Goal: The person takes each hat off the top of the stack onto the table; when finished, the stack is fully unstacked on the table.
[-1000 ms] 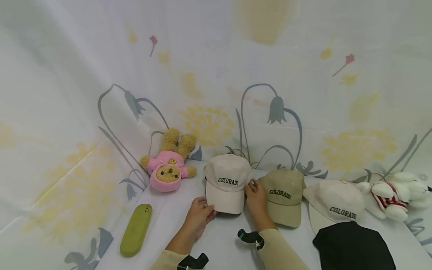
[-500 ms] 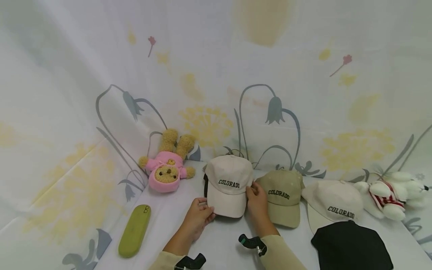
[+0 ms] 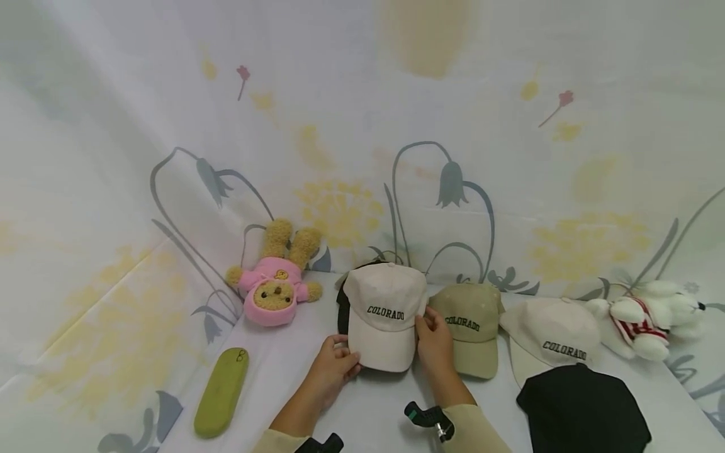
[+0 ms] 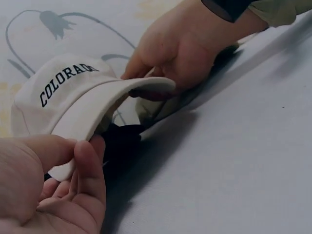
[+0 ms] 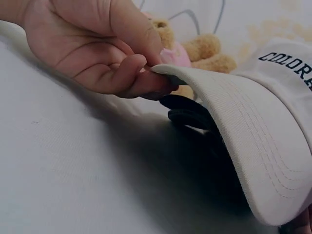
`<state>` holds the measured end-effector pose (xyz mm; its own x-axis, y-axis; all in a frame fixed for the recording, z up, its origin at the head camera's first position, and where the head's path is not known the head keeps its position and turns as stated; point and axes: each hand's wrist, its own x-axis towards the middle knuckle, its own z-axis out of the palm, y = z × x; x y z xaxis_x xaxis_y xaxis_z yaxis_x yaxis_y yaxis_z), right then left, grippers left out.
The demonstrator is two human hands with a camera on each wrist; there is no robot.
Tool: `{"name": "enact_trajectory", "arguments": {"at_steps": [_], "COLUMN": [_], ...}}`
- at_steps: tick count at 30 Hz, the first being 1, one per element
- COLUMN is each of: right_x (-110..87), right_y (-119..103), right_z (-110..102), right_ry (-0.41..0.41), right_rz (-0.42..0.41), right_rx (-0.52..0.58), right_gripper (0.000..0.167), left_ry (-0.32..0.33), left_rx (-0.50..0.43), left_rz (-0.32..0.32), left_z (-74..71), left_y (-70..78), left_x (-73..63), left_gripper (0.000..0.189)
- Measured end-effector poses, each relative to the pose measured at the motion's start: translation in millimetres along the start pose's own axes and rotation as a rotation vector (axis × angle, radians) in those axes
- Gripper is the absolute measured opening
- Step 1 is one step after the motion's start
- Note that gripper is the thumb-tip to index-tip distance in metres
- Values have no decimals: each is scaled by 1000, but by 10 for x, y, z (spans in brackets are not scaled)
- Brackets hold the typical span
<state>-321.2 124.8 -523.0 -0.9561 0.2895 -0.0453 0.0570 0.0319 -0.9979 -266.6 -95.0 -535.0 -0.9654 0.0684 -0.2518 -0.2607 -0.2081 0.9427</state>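
Observation:
A cream baseball cap [image 3: 385,314] lettered COLORADO is held by both hands, brim toward the person. My left hand [image 3: 330,368] pinches the brim's left corner between thumb and fingers, plain in the left wrist view, where the brim [image 4: 90,109] stands raised above the table. On the other side, my right hand [image 3: 436,343] grips the cap's edge where brim meets crown; its fingertips are partly hidden. Something black, like another cap [image 3: 343,308], shows behind the cream cap's left side. Dark curved edges [image 5: 190,114] also appear below the brim in the right wrist view.
Right of the hands lie a khaki cap [image 3: 470,327], another cream cap [image 3: 557,327] and a black cap [image 3: 586,409]. A white plush toy [image 3: 646,321] is at far right. At left are a pink-clad teddy bear [image 3: 272,289] and a green case [image 3: 222,393]. A patterned curtain [image 3: 340,126] hangs behind.
Both hands have drawn the cream cap slightly toward the person, and more of the black item behind it shows. The head view has shifted a little.

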Motion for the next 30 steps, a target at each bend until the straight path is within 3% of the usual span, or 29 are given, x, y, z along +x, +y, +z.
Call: {"name": "enact_trajectory", "arguments": {"at_steps": [12, 20, 30], "right_x": [-183, -329, -488], "right_y": [-188, -238, -232], "right_z": [-205, -373, -613], "right_ry": [-25, -6, 15], "right_rz": [-16, 6, -7], "right_rx": [-62, -85, -101], "right_gripper": [45, 43, 42], "left_ry": [-60, -129, -157], "left_rx": [-32, -30, -13], "left_rz": [0, 4, 12], "left_z": [95, 147, 293], "left_y": [-16, -26, -41], "left_x": [-182, -306, -441], "left_gripper": [63, 85, 84]}}
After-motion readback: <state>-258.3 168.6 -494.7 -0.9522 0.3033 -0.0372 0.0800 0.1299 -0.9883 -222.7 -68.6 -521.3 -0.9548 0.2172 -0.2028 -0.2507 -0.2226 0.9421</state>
